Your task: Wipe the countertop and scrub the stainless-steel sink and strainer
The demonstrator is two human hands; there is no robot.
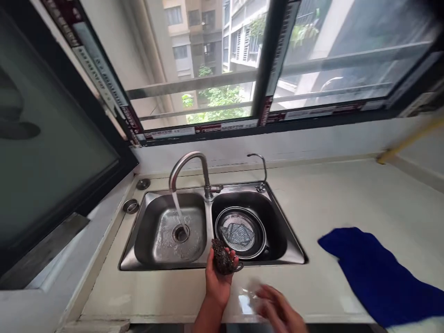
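Observation:
My left hand (219,282) is palm up in front of the double sink, its fingers curled around a dark brown, rough scrubber (222,259). A small dark loop sticks out at the scrubber's right end. Lower right, above the counter, my right hand (277,307) is smeared by motion. Beside its fingertips is a pale, see-through blur; whether the hand holds anything cannot be made out. A round black pan (262,238) sits in the right sink basin, with a perforated, silvery surface showing inside it.
Water runs from the curved faucet (197,155) into the left basin (163,249). A thin second tap (265,169) stands behind the right basin. Two drain fittings (131,206) lie left of the sink. A blue cloth (385,277) lies on the right counter, below the window (208,81).

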